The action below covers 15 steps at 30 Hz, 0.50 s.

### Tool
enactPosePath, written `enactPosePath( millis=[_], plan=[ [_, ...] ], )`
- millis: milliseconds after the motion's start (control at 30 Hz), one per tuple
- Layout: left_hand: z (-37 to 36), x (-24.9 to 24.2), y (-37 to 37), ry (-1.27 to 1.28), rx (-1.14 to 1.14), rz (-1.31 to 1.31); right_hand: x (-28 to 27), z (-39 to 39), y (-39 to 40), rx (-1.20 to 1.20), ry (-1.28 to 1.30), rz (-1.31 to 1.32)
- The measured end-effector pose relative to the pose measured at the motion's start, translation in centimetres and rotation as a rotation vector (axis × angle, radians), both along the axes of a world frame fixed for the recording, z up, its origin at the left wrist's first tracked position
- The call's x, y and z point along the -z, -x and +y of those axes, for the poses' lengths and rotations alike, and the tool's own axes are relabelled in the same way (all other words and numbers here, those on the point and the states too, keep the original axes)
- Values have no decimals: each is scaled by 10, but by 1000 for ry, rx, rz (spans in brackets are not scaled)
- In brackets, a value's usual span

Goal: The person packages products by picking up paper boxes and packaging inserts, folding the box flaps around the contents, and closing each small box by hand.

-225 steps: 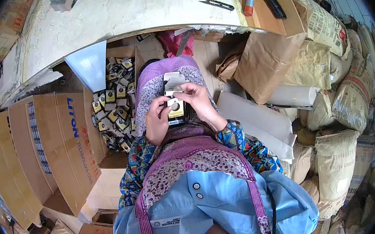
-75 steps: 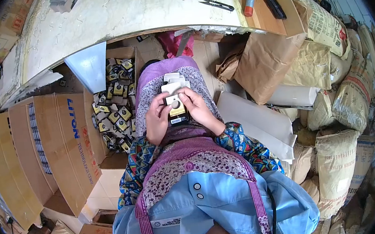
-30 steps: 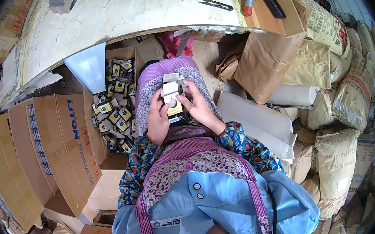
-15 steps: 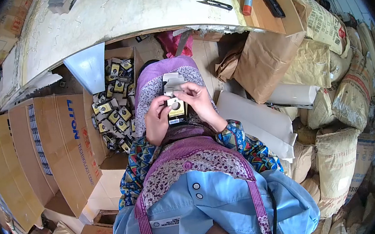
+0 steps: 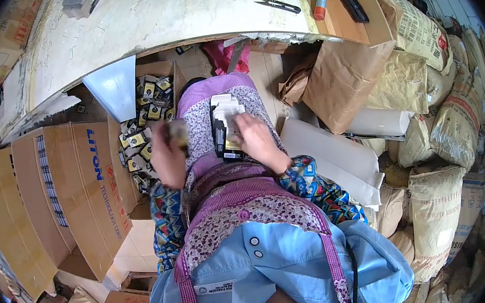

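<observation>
Held off to the left, above the edge of the carton of finished boxes, my left hand is smeared by motion. Its fingers are closed on a small black-and-yellow box, also blurred. On my lap lies a stack of flattened small boxes, black and yellow with pale grey flaps at the far end. My right hand rests at the right side of this stack, thumb and fingers pinched on the top flattened box; the fingertips are slightly blurred.
An open carton left of my legs holds many small boxes. Further left stands a large LITON carton. Ahead, the worktable bears scissors-like snips and a glue tube. Sacks crowd the right.
My left hand has moved left from the lap toward the open carton, taking the small box with it. My right hand has stayed over the stack, lowered from the raised flap to the flattened boxes.
</observation>
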State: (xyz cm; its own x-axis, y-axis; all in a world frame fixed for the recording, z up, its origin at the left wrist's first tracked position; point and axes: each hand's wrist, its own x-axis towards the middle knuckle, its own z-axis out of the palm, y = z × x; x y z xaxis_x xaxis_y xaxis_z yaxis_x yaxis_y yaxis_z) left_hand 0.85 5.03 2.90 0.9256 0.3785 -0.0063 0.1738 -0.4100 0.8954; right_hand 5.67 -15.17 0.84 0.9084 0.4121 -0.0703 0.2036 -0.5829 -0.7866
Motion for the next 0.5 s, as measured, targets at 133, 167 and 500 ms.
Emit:
enactPosePath(
  millis=[133,167,500],
  plan=[
    [2,2,2,-281,-40,-55,18,1,4,-168,485,-327],
    [4,28,7,-355,114,-89,12,1,1,-114,377,-358],
    [-55,22,3,-91,231,68,5,-2,-6,-82,-474,462]
  ],
)
